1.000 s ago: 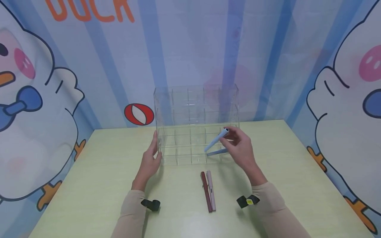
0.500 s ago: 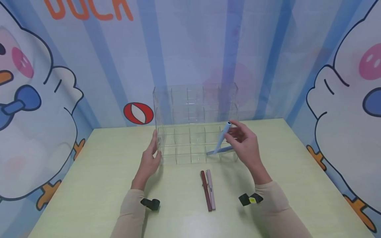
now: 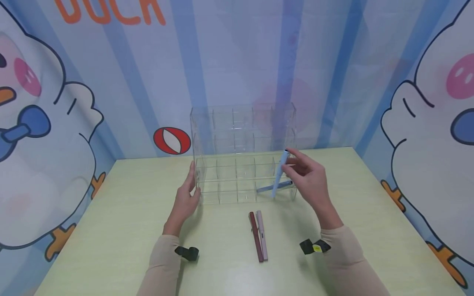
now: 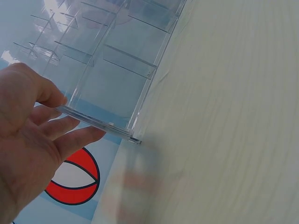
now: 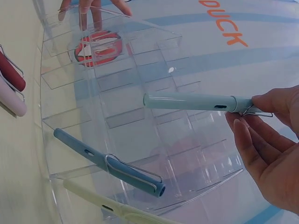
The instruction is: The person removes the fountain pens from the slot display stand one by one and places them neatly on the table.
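Head view: your right hand (image 3: 311, 181) pinches a light blue pen (image 3: 280, 170)

You're at a pale yellow table (image 3: 129, 213), with a blue striped backdrop (image 3: 237, 61) and big white birds (image 3: 429, 189) printed at the sides. Your left hand (image 3: 186, 203) holds the left side of the clear rack (image 3: 222, 192) between thumb and fingers. A darker blue pen (image 3: 267, 188) lies in the rack, low on the right. A red pen (image 3: 256, 238) and a pink pen (image 3: 262, 238) lie in front. Since a second ago, your pinched pen has moved right and stands up more, in front of the rack; your left hand has stayed put.
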A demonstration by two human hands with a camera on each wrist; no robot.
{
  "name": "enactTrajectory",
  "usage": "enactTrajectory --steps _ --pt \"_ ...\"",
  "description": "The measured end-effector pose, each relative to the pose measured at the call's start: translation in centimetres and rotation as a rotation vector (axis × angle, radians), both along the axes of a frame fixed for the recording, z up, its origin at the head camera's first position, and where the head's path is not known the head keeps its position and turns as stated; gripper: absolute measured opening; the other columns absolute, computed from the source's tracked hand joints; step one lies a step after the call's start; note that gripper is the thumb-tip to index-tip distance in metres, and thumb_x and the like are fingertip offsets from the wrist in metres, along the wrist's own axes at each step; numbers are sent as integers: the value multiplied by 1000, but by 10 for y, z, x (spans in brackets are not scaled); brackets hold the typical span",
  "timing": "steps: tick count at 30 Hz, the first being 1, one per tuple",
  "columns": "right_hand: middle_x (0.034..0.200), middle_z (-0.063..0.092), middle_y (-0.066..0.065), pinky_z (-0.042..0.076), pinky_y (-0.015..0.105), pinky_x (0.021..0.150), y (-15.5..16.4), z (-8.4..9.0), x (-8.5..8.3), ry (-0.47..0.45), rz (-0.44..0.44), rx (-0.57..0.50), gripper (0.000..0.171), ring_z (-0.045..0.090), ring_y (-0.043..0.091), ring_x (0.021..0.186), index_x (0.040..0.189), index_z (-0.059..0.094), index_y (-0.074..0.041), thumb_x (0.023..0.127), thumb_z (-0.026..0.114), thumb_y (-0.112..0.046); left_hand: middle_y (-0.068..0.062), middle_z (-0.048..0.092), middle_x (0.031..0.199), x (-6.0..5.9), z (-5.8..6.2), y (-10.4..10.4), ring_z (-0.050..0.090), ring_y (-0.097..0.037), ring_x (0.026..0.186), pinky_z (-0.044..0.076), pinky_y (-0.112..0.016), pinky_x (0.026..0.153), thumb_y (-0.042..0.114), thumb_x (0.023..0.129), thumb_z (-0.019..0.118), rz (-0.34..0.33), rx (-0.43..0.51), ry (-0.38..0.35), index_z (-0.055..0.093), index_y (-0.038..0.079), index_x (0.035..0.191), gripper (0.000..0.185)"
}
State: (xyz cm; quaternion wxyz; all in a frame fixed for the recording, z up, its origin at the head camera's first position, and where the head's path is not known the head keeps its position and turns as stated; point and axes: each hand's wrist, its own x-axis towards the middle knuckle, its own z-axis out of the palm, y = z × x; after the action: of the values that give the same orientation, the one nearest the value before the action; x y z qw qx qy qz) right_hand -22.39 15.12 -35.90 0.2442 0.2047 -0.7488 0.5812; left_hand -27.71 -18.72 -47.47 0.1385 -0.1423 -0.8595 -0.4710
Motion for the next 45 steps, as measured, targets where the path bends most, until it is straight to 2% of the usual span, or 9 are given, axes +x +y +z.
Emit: enactTrajectory --steps 4,9,15,23,31,39,45 --pt "93 65 16 52 24 64 3 5 3 -17 -32 47 41 64 27 75 121 58 -6 81 65 -4 9 16 147 -1 0 0 31 -20 128 34 -42 98 1 90 47 -8 -1 -2 1 39 144 80" --pt "91 65 13 51 23 60 6 10 8 -91 -83 111 40 64 23 74 121 59 -12 81 65 -8 11 15 148 -2 -1 0 30 -19 128 33 -41 98 4 91 47 -13 10 -24 1 41 143 79" --pt "93 65 14 51 26 61 7 11 10 -186 -75 147 42 63 25 78 123 57 -12 82 65 -9 11 15 148 -1 -1 1 29 -16 128 32 -40 98 5 91 47 -14 18 -40 1 41 143 78" --pt "95 63 18 53 37 66 10 16 13 -305 -1 156 44 63 27 80 127 53 -8 83 63 -9 7 16 148 -1 -1 0 30 -19 128 33 -41 98 4 91 47 -10 11 -34 1 41 143 79" --pt "96 62 16 53 38 67 25 8 5 -529 121 208 47 65 23 71 128 50 -11 83 63 -11 7 16 148 1 1 0 30 -20 128 33 -42 98 3 91 46 -9 8 -31 1 41 143 79" --pt "93 63 16 53 39 67 29 1 1 -612 158 253 46 64 27 70 125 51 -11 81 64 -11 7 16 148 0 2 0 30 -19 129 34 -42 97 2 90 47 -4 -8 -9 0 39 144 80" --pt "93 61 17 53 39 68 27 0 2 -710 224 277 44 64 29 72 123 52 -9 81 63 -9 6 17 148 1 1 -1 30 -21 128 33 -43 97 1 90 47 -12 -7 -9 0 39 144 80"
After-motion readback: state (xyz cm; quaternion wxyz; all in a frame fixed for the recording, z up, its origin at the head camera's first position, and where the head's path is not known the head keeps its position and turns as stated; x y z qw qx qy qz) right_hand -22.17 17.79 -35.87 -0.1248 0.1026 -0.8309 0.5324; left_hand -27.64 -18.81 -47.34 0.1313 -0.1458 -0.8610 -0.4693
